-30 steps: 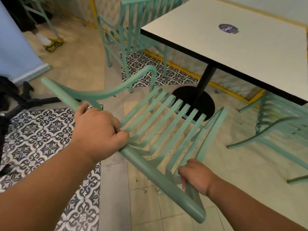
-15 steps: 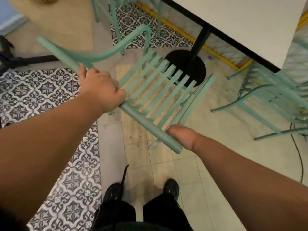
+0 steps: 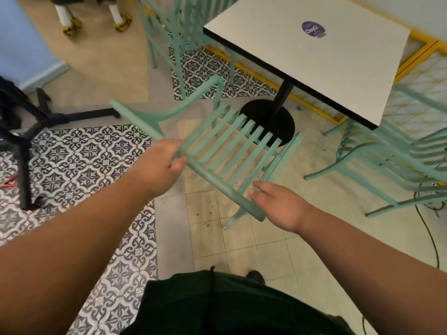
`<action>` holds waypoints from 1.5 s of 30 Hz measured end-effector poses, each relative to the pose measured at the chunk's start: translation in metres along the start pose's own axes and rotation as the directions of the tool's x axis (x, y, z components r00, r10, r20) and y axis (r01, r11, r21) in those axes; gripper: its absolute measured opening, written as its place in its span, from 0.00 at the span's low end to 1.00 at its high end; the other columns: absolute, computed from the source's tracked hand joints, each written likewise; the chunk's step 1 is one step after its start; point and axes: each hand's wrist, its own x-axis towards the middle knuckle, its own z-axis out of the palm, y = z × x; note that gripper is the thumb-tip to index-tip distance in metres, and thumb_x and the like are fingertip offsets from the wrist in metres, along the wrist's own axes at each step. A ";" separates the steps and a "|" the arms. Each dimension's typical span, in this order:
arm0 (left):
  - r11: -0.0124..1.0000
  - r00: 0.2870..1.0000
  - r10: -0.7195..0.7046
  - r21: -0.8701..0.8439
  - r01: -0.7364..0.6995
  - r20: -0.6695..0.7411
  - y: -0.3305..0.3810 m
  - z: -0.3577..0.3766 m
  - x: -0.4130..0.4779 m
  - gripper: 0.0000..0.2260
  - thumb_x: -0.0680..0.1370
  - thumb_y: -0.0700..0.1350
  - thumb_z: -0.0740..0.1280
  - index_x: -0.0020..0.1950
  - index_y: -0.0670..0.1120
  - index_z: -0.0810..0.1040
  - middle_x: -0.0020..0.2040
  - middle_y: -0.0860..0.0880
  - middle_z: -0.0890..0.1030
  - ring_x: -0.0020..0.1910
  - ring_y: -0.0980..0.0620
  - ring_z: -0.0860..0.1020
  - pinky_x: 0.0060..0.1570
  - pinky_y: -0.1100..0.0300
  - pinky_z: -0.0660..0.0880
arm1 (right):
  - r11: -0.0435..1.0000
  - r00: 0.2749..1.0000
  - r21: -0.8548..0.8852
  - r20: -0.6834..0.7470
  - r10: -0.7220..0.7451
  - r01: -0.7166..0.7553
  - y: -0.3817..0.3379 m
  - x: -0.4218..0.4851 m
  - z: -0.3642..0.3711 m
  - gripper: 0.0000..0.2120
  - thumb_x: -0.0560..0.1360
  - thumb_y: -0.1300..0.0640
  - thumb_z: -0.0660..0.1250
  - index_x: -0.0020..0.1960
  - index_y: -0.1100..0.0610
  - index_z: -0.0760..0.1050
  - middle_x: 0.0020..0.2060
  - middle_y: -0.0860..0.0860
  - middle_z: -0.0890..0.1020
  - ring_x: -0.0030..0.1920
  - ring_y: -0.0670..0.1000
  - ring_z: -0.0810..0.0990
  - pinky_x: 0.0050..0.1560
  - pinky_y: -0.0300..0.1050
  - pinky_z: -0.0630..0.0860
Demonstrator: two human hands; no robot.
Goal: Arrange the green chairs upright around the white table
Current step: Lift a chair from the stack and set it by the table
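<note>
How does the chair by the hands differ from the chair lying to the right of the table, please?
The near chair stands upright by the table; the right chair lies tipped on its side. The left hand touches the near chair's top rail and the right hand hovers open beside it; nobody touches the right chair. Both are green and slatted.

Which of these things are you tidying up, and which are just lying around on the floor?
Part of the job:
- green chair at the left hand and right hand
- green chair standing behind the table
- green chair on the right
- white table

Just lying about:
- black stand legs
- black cable
- purple sticker
</note>
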 end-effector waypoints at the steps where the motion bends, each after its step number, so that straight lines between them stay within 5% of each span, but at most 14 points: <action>1: 0.999 0.999 -0.018 0.025 0.019 -0.031 -0.006 -0.012 -0.010 0.24 0.83 0.52 0.61 0.78 0.48 0.65 0.76 0.44 0.68 0.74 0.45 0.67 0.74 0.47 0.61 | 0.999 0.999 -0.041 -0.034 -0.013 0.012 -0.008 -0.001 -0.001 0.32 0.82 0.34 0.53 0.82 0.47 0.58 0.81 0.48 0.60 0.80 0.51 0.59 0.78 0.51 0.58; 8: 0.969 0.989 -0.147 0.206 0.139 0.026 -0.078 -0.093 -0.050 0.29 0.83 0.57 0.60 0.82 0.55 0.54 0.82 0.48 0.58 0.80 0.47 0.56 0.76 0.47 0.54 | 0.973 0.991 -0.225 -0.112 -0.071 0.044 -0.075 0.008 0.015 0.33 0.82 0.35 0.52 0.82 0.50 0.57 0.80 0.52 0.62 0.76 0.55 0.66 0.73 0.52 0.63; 30: 0.940 0.979 -0.173 0.281 0.196 -0.104 -0.133 -0.217 0.072 0.29 0.83 0.58 0.57 0.82 0.51 0.54 0.80 0.45 0.62 0.78 0.45 0.60 0.75 0.47 0.59 | 0.900 0.954 -0.350 -0.051 -0.295 0.259 -0.254 0.172 -0.041 0.34 0.83 0.38 0.56 0.82 0.55 0.57 0.79 0.57 0.63 0.77 0.56 0.64 0.76 0.49 0.60; 45: 0.927 1.000 0.016 0.373 -0.019 0.011 -0.292 -0.375 0.191 0.30 0.83 0.55 0.58 0.83 0.51 0.52 0.81 0.48 0.59 0.79 0.49 0.58 0.76 0.52 0.55 | 0.977 0.945 -0.180 -0.284 -0.161 0.113 -0.451 0.281 -0.015 0.31 0.83 0.39 0.56 0.79 0.56 0.62 0.76 0.60 0.68 0.69 0.60 0.73 0.69 0.52 0.67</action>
